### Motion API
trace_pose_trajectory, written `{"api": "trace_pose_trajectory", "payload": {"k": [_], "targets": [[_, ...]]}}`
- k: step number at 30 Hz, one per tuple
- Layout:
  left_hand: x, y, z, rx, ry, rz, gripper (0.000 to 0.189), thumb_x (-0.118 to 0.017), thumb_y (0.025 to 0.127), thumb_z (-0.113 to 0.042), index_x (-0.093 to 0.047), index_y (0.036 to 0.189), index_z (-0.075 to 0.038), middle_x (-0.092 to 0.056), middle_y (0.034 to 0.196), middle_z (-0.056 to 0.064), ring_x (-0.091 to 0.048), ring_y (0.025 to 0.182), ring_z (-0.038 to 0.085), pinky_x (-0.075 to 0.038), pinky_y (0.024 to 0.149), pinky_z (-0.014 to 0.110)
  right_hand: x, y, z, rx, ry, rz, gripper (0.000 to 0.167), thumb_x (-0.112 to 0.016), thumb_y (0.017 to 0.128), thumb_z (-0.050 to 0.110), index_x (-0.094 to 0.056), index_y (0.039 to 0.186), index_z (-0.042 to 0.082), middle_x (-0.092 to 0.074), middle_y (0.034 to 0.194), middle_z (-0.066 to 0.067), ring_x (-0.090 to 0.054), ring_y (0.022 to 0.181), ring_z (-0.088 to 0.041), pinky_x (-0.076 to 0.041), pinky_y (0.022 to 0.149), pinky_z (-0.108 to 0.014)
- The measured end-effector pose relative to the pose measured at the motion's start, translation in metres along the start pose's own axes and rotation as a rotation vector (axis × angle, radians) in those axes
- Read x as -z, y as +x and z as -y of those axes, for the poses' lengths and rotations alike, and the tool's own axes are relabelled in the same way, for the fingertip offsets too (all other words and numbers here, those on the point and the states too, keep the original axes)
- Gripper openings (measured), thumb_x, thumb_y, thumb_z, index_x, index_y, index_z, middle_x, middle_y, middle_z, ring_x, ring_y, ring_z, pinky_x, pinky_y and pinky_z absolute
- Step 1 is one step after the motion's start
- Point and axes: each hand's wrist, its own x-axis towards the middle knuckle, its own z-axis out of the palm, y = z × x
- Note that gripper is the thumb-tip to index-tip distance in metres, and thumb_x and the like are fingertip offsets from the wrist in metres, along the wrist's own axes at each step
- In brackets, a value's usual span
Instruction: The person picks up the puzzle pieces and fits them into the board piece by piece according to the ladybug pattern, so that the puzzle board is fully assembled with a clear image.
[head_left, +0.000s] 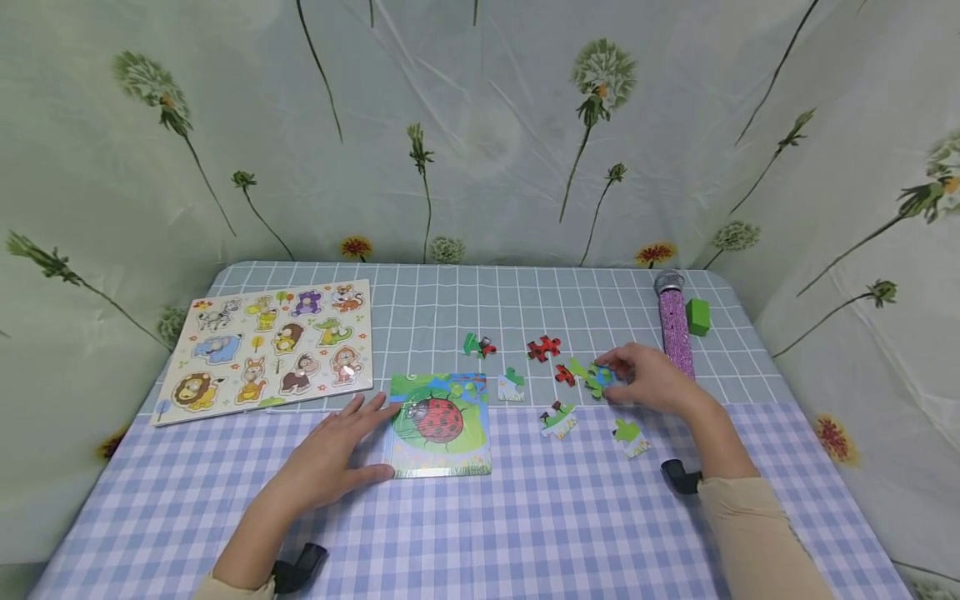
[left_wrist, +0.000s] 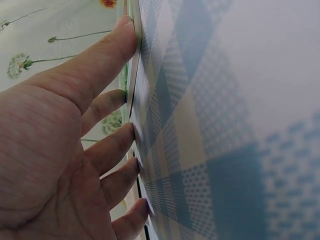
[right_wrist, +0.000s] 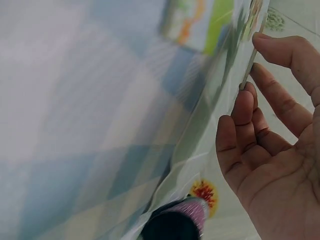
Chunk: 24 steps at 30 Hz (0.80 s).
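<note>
My left hand [head_left: 333, 450] rests with spread fingers at the left edge of a square ladybug puzzle board [head_left: 442, 462]. In the left wrist view its fingertips touch the checked cloth and the board's edge. My right hand [head_left: 648, 379] pinches a blue and green jigsaw piece [head_left: 600, 379] between thumb and fingers. Around it lie loose pieces: a red one [head_left: 543, 348], a small red one [head_left: 565, 375], a green and white one [head_left: 558, 419], and another green one [head_left: 629, 437]. Nearer the board are a white and green piece [head_left: 512, 386] and a green and red piece [head_left: 480, 345].
A wooden animal peg puzzle [head_left: 251, 337] lies at the back left. At the back right are a purple glittery microphone [head_left: 677, 333] and a green block [head_left: 698, 317]. A blue checked cloth [head_left: 480, 533] covers the table's front; a dandelion-print curtain [head_left: 480, 125] hangs behind.
</note>
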Motion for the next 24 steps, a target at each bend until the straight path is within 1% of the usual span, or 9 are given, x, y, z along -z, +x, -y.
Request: {"api": "trace_pose_trajectory", "payload": {"k": [4, 6, 9, 14, 17, 21, 24], "targets": [[0.000, 0.000, 0.000, 0.001, -0.002, -0.002, 0.087, -0.090, 0.086, -0.043, -0.052, 0.161, -0.024, -0.043, 0.171, 0.012, -0.036, 0.158, 0.050, -0.033, 0.120, 0.080, -0.001, 0.003, 0.010, 0.047, 0.003, -0.005, 0.043, -0.085, 0.087, 0.014, -0.076, 0.128, 0.004, -0.072, 0.110, -0.008, -0.063, 0.098, -0.020, -0.059, 0.092, -0.043], [0.000, 0.000, 0.000, -0.002, 0.001, -0.003, 0.087, -0.090, 0.085, -0.043, -0.052, 0.161, -0.024, -0.043, 0.171, 0.012, -0.036, 0.158, 0.050, -0.033, 0.119, 0.080, -0.002, 0.005, 0.015, 0.073, 0.006, -0.004, 0.042, -0.085, 0.087, 0.012, -0.076, 0.127, 0.003, -0.073, 0.110, -0.008, -0.063, 0.098, -0.020, -0.060, 0.092, -0.044], [0.000, 0.000, -0.001, -0.006, 0.002, -0.007, 0.087, -0.090, 0.086, -0.043, -0.052, 0.161, -0.024, -0.043, 0.171, 0.012, -0.036, 0.158, 0.050, -0.033, 0.119, 0.080, -0.004, 0.010, 0.024, 0.121, 0.010, 0.001, 0.042, -0.085, 0.086, 0.011, -0.076, 0.127, 0.003, -0.073, 0.110, -0.009, -0.065, 0.098, -0.021, -0.061, 0.091, -0.044], [0.002, 0.000, -0.002, -0.014, 0.002, -0.014, 0.087, -0.091, 0.085, -0.041, -0.053, 0.160, -0.022, -0.044, 0.170, 0.013, -0.037, 0.157, 0.051, -0.034, 0.119, 0.080, -0.010, 0.020, 0.038, 0.176, 0.011, 0.023, 0.041, -0.084, 0.087, 0.010, -0.076, 0.127, 0.004, -0.071, 0.111, -0.009, -0.066, 0.098, -0.023, -0.060, 0.089, -0.044], [0.002, 0.001, -0.002, -0.016, 0.003, -0.015, 0.087, -0.091, 0.084, -0.040, -0.053, 0.160, -0.021, -0.045, 0.170, 0.014, -0.038, 0.156, 0.051, -0.035, 0.118, 0.080, -0.014, 0.025, 0.048, 0.189, 0.011, 0.043, 0.042, -0.084, 0.087, 0.012, -0.076, 0.127, 0.006, -0.071, 0.112, -0.008, -0.064, 0.096, -0.022, -0.058, 0.084, -0.039], [0.001, 0.001, -0.001, -0.015, 0.000, -0.012, 0.087, -0.091, 0.084, -0.040, -0.054, 0.160, -0.021, -0.044, 0.170, 0.014, -0.037, 0.157, 0.051, -0.035, 0.118, 0.080, -0.019, 0.030, 0.061, 0.202, 0.012, 0.077, 0.044, -0.084, 0.087, 0.014, -0.076, 0.130, 0.009, -0.067, 0.110, -0.007, -0.060, 0.091, -0.023, -0.050, 0.074, -0.031], [0.000, 0.000, -0.001, -0.015, -0.003, -0.011, 0.086, -0.091, 0.084, -0.041, -0.054, 0.160, -0.022, -0.044, 0.170, 0.013, -0.037, 0.157, 0.051, -0.034, 0.118, 0.081, -0.023, 0.035, 0.069, 0.219, 0.014, 0.088, 0.046, -0.083, 0.087, 0.014, -0.075, 0.132, 0.010, -0.066, 0.110, -0.005, -0.059, 0.092, -0.022, -0.048, 0.074, -0.029]]}}
